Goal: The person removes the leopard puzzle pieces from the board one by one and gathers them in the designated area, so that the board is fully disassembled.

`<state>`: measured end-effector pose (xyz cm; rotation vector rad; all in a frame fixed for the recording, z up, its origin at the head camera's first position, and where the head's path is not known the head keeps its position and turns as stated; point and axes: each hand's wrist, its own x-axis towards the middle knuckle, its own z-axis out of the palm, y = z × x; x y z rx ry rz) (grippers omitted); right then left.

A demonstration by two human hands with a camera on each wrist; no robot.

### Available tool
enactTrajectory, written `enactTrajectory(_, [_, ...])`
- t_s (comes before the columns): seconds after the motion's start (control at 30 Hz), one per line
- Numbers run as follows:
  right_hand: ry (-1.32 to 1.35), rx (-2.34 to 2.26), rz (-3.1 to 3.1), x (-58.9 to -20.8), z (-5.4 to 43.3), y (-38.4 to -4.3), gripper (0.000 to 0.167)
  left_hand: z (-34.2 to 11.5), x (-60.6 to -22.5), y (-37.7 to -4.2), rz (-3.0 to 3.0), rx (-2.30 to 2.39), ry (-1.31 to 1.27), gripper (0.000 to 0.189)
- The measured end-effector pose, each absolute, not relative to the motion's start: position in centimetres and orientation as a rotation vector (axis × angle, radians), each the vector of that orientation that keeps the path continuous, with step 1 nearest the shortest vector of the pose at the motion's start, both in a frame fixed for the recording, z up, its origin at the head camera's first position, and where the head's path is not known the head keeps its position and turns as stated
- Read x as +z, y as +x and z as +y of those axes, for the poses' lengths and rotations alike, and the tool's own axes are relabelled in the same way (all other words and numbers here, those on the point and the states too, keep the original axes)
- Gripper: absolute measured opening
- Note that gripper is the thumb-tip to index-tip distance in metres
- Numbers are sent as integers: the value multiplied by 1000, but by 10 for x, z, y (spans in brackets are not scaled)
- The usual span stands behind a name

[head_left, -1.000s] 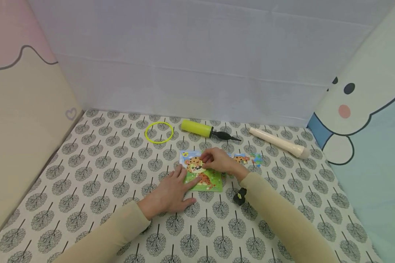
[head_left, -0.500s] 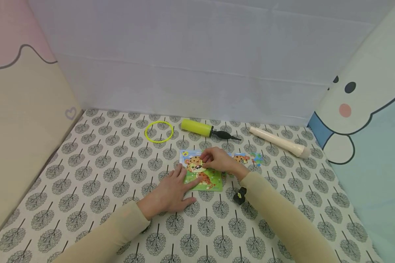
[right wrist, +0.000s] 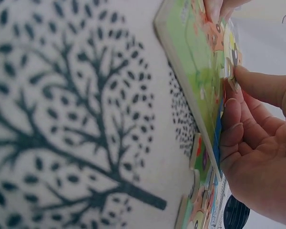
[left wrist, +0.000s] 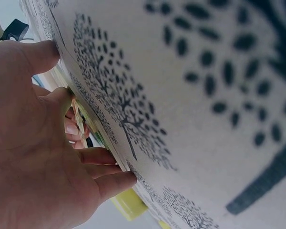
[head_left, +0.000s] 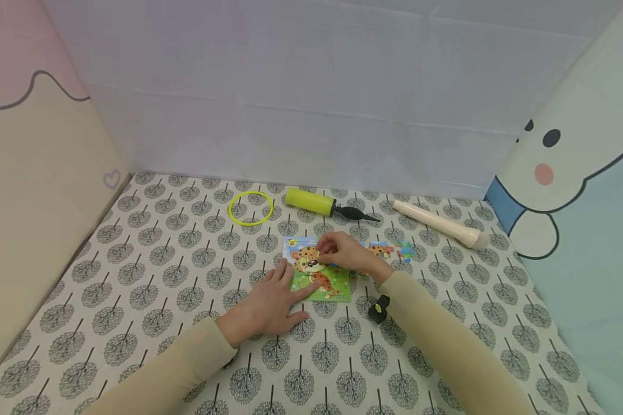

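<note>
A green and blue jigsaw board (head_left: 337, 291) with a cartoon leopard lies on the patterned cloth. My left hand (head_left: 270, 302) rests at its left side, fingers spread, with the forefinger reaching across the lower part of the picture. Over the upper middle of the board, my right hand (head_left: 342, 252) pinches a leopard-face puzzle piece (right wrist: 232, 51) between thumb and fingers; the piece stands tilted up from the board in the right wrist view. The right fingers hide part of the board's upper right. In the left wrist view, the left palm (left wrist: 38, 138) fills the left side.
Loose puzzle pieces (head_left: 380, 251) lie right of the board, partly behind the right hand. Farther back are a yellow ring (head_left: 231, 213), a yellow hand pump (head_left: 311, 202) with a black nozzle, and a pale stick-shaped tube (head_left: 436, 223). Printed walls surround the table.
Both hands keep nearly the same places. At the right fingertips the leopard-face piece has shifted very slightly.
</note>
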<state>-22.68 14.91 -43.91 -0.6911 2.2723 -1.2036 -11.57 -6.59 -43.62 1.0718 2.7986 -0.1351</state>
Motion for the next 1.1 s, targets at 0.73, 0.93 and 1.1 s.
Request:
enactTrajectory(0.73, [-674,-1340,2218,-439,156,-227,18,-65,-436,-115,2789,-133,1069,64])
enactTrajectory(0.93, [-628,-1408,2236,-432,163,-226,18,-65,-437,-115,2794,-134,1071,65])
enactTrajectory(1.1, [-578,-1399,2264,-430,172,-223,21,-65,-438,-115,2795,-141,1067,65])
